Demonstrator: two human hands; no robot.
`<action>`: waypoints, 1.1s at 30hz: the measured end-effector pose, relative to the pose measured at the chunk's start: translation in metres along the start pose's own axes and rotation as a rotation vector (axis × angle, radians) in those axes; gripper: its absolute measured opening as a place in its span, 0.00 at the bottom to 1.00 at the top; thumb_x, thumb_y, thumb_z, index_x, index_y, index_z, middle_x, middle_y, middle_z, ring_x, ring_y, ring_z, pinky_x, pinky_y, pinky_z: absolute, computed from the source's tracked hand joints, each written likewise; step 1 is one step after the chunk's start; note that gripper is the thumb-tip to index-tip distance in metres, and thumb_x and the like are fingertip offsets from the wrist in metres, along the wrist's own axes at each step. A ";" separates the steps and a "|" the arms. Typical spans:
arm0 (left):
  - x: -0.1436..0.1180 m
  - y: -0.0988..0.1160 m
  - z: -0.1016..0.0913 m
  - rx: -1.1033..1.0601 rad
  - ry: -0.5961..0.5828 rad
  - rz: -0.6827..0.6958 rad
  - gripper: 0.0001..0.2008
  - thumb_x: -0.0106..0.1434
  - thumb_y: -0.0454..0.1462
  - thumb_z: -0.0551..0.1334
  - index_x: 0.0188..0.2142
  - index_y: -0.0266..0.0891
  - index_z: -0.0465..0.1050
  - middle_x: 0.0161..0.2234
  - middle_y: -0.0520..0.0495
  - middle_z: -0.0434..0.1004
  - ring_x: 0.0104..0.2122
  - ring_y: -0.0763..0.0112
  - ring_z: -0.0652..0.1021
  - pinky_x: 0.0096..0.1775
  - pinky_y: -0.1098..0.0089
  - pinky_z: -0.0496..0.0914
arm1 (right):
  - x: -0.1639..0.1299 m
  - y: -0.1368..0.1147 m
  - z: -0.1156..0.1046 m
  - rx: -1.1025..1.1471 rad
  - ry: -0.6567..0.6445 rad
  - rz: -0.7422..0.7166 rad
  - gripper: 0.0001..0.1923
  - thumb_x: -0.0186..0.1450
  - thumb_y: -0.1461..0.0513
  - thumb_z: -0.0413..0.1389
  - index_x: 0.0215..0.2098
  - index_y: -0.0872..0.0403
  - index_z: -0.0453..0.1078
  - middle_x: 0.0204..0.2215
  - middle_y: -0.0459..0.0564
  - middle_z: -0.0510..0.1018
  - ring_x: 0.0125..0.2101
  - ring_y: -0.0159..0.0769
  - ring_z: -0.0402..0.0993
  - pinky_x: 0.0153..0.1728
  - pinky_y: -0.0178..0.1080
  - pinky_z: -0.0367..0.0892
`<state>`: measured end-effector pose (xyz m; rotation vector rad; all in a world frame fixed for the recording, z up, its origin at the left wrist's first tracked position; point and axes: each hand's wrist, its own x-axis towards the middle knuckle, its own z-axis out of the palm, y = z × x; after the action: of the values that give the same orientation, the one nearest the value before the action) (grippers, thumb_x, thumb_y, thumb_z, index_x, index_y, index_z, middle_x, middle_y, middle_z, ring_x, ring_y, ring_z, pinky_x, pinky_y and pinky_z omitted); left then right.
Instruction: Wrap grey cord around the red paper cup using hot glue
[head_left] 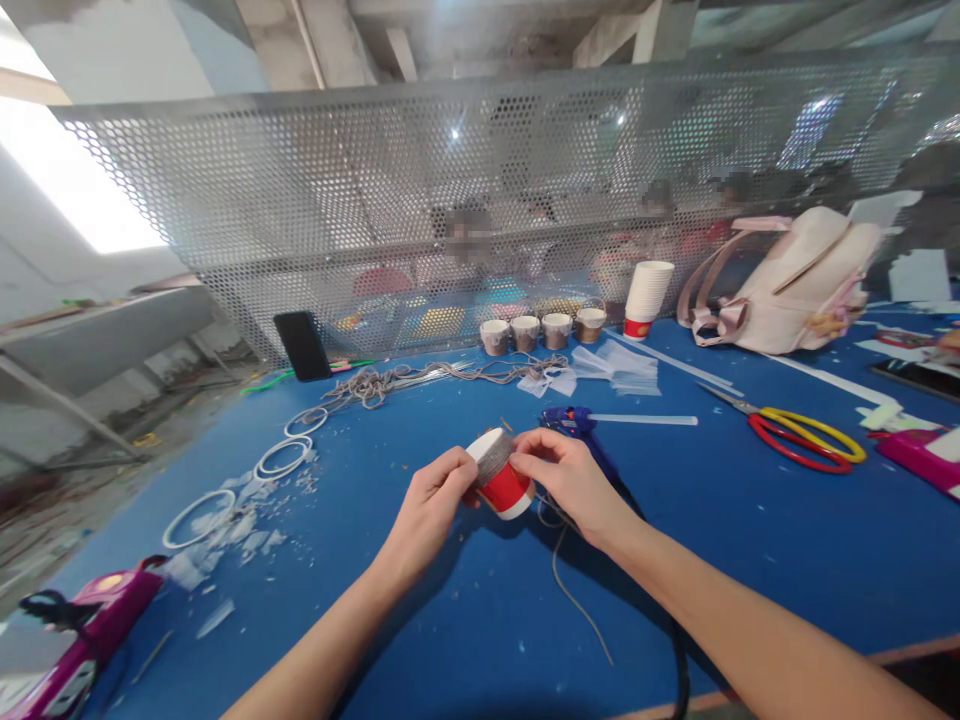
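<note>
Both hands meet over the middle of the blue counter (750,560), holding one small paper cup (504,478) between them, lifted just above the surface. The cup lies on its side, red below with a white rim, its upper part wrapped in rough grey-brown twine. The left hand (429,505) pinches the wrapped end with fingers closed on it; the right hand (566,475) grips the other side, fingertips pressing the twine onto the cup wall. A loose strand of cord (574,595) trails from under the right hand and curls across the counter toward the person.

Just behind the cup lies a blue glue gun (570,420) with a clear glue stick poking out. Farther back, a tangle of the same twine (390,380) sprawls beside thin white rings (283,458) and scraps of cut white paper. Four short twine-wrapped cups (541,331) stand in a row against the perforated metal screen (300,200), next to a tall stack of paper cups (646,297). Scissors (795,430) with red and yellow loop handles lie to the right, a soft pink backpack (795,285) behind them. A black phone (302,345) leans on the screen.
</note>
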<state>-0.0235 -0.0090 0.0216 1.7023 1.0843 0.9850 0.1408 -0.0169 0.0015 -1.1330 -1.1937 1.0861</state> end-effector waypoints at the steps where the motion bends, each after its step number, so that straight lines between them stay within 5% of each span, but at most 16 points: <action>1: 0.000 0.000 0.000 -0.002 -0.008 0.000 0.15 0.61 0.39 0.53 0.20 0.39 0.66 0.21 0.52 0.68 0.25 0.70 0.71 0.32 0.71 0.64 | 0.000 0.000 0.000 0.020 -0.003 0.011 0.07 0.52 0.59 0.57 0.22 0.55 0.66 0.25 0.44 0.71 0.25 0.30 0.64 0.29 0.35 0.62; 11: 0.004 0.005 -0.003 -0.034 -0.135 -0.128 0.16 0.59 0.42 0.55 0.40 0.36 0.75 0.20 0.53 0.71 0.18 0.73 0.71 0.24 0.73 0.64 | 0.002 0.004 -0.002 -0.043 0.022 -0.054 0.07 0.53 0.60 0.56 0.22 0.54 0.65 0.30 0.47 0.73 0.29 0.33 0.67 0.30 0.35 0.63; 22: 0.003 0.010 -0.005 -0.005 -0.087 -0.134 0.15 0.58 0.39 0.54 0.37 0.36 0.76 0.16 0.54 0.66 0.19 0.73 0.68 0.24 0.73 0.60 | 0.000 0.004 -0.001 -0.143 0.022 -0.139 0.06 0.52 0.61 0.55 0.20 0.54 0.65 0.31 0.48 0.72 0.33 0.34 0.69 0.35 0.36 0.67; 33: 0.003 0.004 0.000 0.120 -0.023 -0.073 0.06 0.52 0.39 0.59 0.25 0.37 0.69 0.20 0.56 0.63 0.22 0.75 0.63 0.25 0.74 0.57 | -0.003 0.005 0.001 -0.178 -0.016 -0.203 0.06 0.56 0.61 0.55 0.23 0.54 0.67 0.32 0.48 0.70 0.32 0.33 0.69 0.33 0.35 0.67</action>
<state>-0.0213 -0.0074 0.0256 1.7525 1.2033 0.8675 0.1397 -0.0194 -0.0038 -1.1122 -1.4073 0.8490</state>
